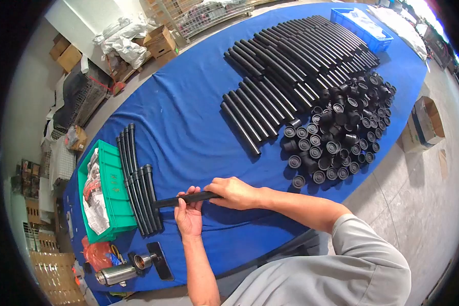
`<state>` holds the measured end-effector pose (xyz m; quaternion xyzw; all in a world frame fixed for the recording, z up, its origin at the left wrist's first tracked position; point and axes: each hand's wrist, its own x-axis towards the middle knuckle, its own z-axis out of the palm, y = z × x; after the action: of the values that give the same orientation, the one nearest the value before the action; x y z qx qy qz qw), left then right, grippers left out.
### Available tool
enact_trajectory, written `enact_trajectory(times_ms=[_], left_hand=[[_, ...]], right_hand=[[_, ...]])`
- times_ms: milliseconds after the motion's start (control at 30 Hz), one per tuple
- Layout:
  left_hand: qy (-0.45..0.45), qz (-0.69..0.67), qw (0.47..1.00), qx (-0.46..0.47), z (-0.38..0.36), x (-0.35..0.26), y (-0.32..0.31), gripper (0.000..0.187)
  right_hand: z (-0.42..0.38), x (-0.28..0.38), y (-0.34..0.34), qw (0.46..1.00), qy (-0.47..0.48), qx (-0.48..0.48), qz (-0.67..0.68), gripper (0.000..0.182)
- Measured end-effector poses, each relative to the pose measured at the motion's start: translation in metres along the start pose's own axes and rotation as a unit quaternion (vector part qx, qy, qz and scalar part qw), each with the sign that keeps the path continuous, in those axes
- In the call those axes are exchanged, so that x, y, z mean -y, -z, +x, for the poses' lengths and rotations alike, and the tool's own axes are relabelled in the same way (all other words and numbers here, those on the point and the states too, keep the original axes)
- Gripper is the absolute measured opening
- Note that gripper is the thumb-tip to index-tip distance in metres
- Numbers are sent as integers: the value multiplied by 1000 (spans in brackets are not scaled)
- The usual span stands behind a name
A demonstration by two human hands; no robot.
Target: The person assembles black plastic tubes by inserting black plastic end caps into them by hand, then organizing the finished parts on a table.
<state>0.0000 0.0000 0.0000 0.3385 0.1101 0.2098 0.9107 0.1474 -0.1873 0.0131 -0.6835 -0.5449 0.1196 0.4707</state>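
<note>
A black tube [167, 202] lies nearly level across my two hands, over the front part of the blue-covered table. My left hand [189, 218] is palm up under it, thumb on the near side and fingers curled round the far side. Around the tube's right end my right hand [235, 193] is closed, hiding that end. Just left of the tube's free end is a small group of black tubes with wider ends [144, 199], laid side by side. Loose black caps [331, 148] are heaped to the right, beyond my right forearm.
Rows of plain black tubes [290, 56] cover the far right of the blue cloth [188, 102]. A green crate [118, 196] with plastic bags stands at left, a metal cylinder [118, 274] near it. At the far end is a blue crate [377, 43]; cardboard boxes [427, 122] stand on the floor.
</note>
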Motion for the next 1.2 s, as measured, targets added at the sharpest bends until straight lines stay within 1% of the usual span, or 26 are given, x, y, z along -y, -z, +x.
enact_trajectory(times_ms=[67,100,133,167,200,233,267,300,333,400,433,467,500,533,567,600,700,733,800,833,867,967,1000,1100,1133,1200], left_hand=[[-2,-11,1000,3,1,2,2,23],[-2,-15,1000,4,1,2,3,23],[-1,-21,1000,5,-1,6,3,22],[-1,-27,1000,4,-3,9,3,22],[1,-26,1000,1,-3,10,1,22],[5,-21,1000,-2,-1,7,-4,22],[10,-17,1000,-6,-1,4,-7,22],[7,-16,1000,-2,-1,4,-5,22],[4,-16,1000,3,0,3,-1,23],[6,-14,1000,16,-1,3,4,24],[8,-13,1000,26,-1,2,4,25],[11,-10,999,36,-2,1,4,26],[10,-8,999,30,-1,1,1,26],[10,-5,1000,25,0,2,-3,26],[9,-2,1000,20,1,1,-5,26],[8,-3,1000,18,1,1,-3,26],[7,-5,1000,17,0,0,2,27],[9,-4,1000,21,0,0,0,27],[9,0,1000,20,0,0,-3,27],[8,2,1000,15,1,0,-4,27],[8,5,1000,10,2,0,-5,27],[7,-8,1000,18,1,-1,1,26],[9,-7,1000,20,0,-1,0,27],[12,-3,1000,18,0,-1,-3,26],[11,-2,1000,13,1,-1,-6,25],[9,-4,1000,10,2,-1,-5,25]], right_hand=[[-2,18,12,999,6,-21,-29,34],[2,30,23,994,-88,35,62,33],[6,41,41,968,-182,92,150,32],[7,46,50,921,-273,146,236,31],[6,39,48,935,-247,129,219,34],[5,27,34,982,-137,61,111,36],[1,14,13,1000,-26,-9,1,38],[2,16,9,987,87,-77,-111,40],[0,17,5,988,84,-76,-108,38],[-1,21,15,999,-30,2,43,34],[3,29,26,988,-86,41,118,32],[11,45,46,915,-273,133,264,31],[9,40,39,961,-190,75,187,31],[4,29,26,989,-103,16,107,31],[0,20,14,999,-14,-45,25,31],[1,20,9,997,34,-66,-35,31],[2,18,11,998,-7,-35,59,32],[10,43,42,948,-223,108,199,32],[6,17,21,988,-104,20,114,32],[6,14,16,996,-43,-26,70,32],[2,14,10,999,-17,-49,10,32],[2,24,16,999,-26,-35,26,33],[5,24,21,993,-55,3,103,33],[9,33,39,957,-192,76,203,34],[8,25,23,997,-24,-29,71,32],[1,22,11,1000,3,-31,-2,31]])
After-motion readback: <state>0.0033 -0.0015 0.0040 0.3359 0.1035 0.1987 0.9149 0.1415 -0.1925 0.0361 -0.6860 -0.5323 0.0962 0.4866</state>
